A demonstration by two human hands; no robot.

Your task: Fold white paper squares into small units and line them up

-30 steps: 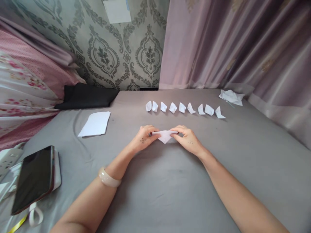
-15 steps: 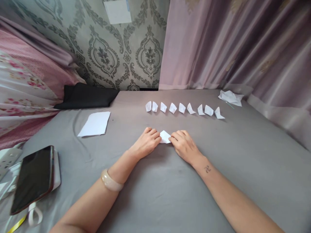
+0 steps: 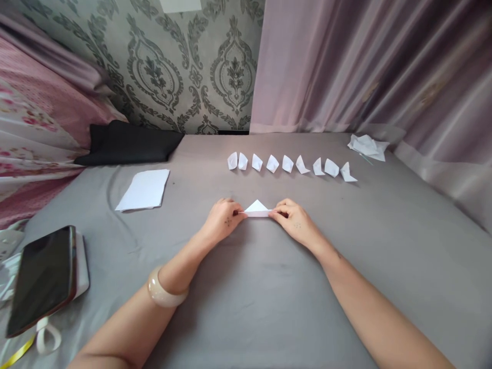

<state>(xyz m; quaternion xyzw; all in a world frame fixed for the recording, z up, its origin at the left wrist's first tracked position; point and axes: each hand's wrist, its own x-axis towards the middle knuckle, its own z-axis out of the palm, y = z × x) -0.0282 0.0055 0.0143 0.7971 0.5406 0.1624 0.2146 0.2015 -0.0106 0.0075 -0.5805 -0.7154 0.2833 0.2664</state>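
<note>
A small folded white paper (image 3: 257, 208) is stretched between my two hands, with a pointed top and a straight band along its lower edge. My left hand (image 3: 225, 219) pinches its left end between thumb and fingers. At the right end, my right hand (image 3: 292, 219) grips the band the same way. Behind the hands stands a row of several small folded paper shapes (image 3: 272, 164), apart from both hands. A bangle (image 3: 165, 289) circles my left forearm.
Flat white paper sheets (image 3: 144, 189) lie stacked at the left, before a folded black cloth (image 3: 134, 143). A phone (image 3: 42, 279) rests front left near white cables. More loose white paper (image 3: 368, 147) sits at the back right, by the curtain (image 3: 326, 66).
Both hands have turned so the thumbs show, and they have moved slightly apart. The paper has gone from a diamond-like outline to a triangle above a flat band. The camera view has shifted slightly.
</note>
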